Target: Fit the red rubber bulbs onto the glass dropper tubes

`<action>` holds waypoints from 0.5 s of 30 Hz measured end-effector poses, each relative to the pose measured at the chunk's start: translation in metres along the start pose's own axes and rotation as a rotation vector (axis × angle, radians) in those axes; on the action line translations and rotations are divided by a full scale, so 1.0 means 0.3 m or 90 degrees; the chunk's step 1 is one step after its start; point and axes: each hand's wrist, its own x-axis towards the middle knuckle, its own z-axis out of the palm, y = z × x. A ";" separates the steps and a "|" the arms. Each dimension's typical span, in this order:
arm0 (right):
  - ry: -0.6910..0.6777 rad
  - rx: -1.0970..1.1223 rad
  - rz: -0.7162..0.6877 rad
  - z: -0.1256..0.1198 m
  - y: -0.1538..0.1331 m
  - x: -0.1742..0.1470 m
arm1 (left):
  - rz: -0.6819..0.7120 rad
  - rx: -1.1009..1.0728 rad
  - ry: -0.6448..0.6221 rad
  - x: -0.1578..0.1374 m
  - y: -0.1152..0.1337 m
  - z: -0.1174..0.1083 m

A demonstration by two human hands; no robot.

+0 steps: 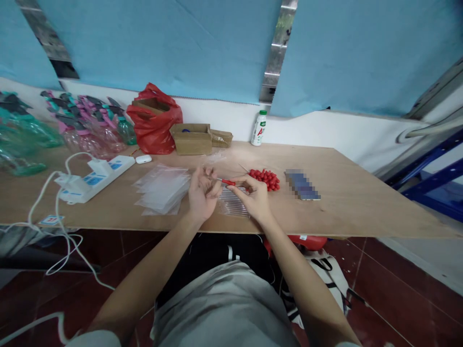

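Observation:
Between my two hands is a small screwdriver [227, 182] with a red handle and a thin metal shaft. My right hand [256, 196] pinches the red handle between thumb and fingers. The fingers of my left hand [203, 195] are curled in at the other end of the shaft, and their exact grip is partly hidden. Below the hands, several thin metal shafts [235, 208] lie side by side on the table. A heap of small red handles [266, 178] sits just behind my right hand. Left of my left hand lies a loose stack of clear plastic bags [161, 190].
A phone [303, 185] lies to the right on the wooden table [347, 202]. A white bottle [259, 128], an open cardboard box [191, 140] and a red bag [154, 125] stand at the back. To the left are a corded power strip [97, 178] and several spray bottles [90, 137].

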 end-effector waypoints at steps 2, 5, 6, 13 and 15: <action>0.014 0.001 0.002 -0.004 0.007 0.003 | 0.010 0.070 -0.002 0.013 -0.004 -0.008; 0.026 0.001 -0.002 -0.011 0.021 0.009 | 0.021 0.212 0.023 0.029 -0.001 -0.027; 0.028 -0.001 -0.002 -0.014 0.026 0.011 | 0.017 0.261 0.030 0.032 0.005 -0.034; 0.006 -0.044 -0.009 -0.034 0.019 0.022 | 0.042 0.446 -0.037 0.037 0.050 -0.061; -0.018 -0.085 -0.035 -0.045 0.006 0.030 | 0.035 0.460 -0.053 0.040 0.049 -0.065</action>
